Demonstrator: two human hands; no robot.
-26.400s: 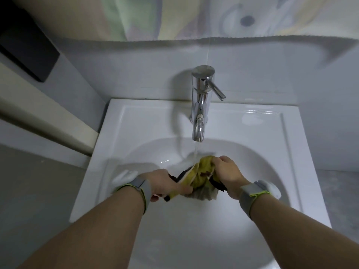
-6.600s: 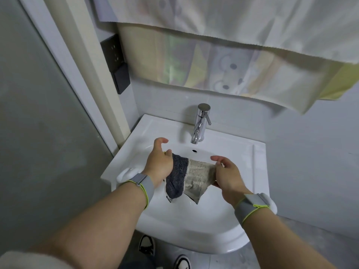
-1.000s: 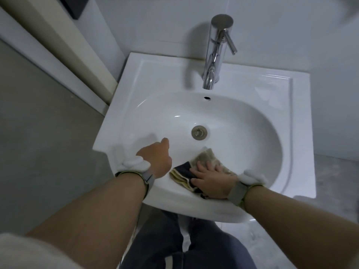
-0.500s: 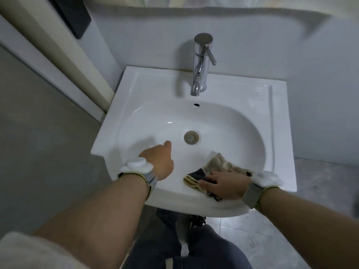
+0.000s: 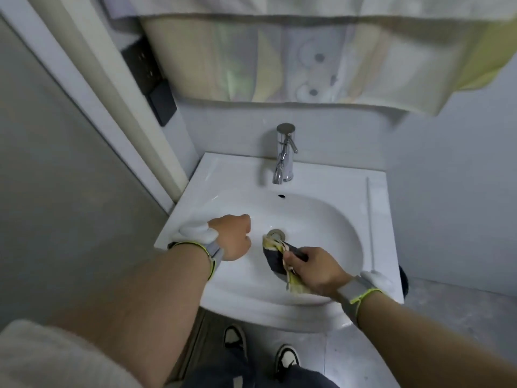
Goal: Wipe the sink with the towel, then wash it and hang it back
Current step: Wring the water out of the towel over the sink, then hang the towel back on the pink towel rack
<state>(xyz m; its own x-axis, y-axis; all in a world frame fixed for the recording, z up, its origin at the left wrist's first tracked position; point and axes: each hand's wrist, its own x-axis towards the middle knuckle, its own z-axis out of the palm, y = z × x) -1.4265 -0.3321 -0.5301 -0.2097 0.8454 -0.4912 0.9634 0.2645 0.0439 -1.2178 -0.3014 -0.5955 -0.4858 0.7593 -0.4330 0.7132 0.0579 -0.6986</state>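
Observation:
The white sink (image 5: pixel 330 219) fills the middle of the view, its drain (image 5: pixel 276 234) at the basin's centre. My right hand (image 5: pixel 313 268) grips a small bunched towel (image 5: pixel 275 257), yellow and dark grey, held just in front of the drain with its tip near the drain ring. My left hand (image 5: pixel 233 236) hovers over the basin's left side with the fingers curled and nothing in it. The chrome tap (image 5: pixel 284 155) stands at the back, with no water running.
Pale patterned towels (image 5: pixel 307 57) hang on the wall above the tap. A door frame (image 5: pixel 112 107) and a dark wall switch (image 5: pixel 156 88) lie to the left. My shoes (image 5: pixel 260 351) stand on the tiled floor below the sink's front rim.
My right hand has gone from pressing the towel flat on the front of the basin to gripping it bunched up, nearer the drain. The camera has tilted up, showing the hanging towels.

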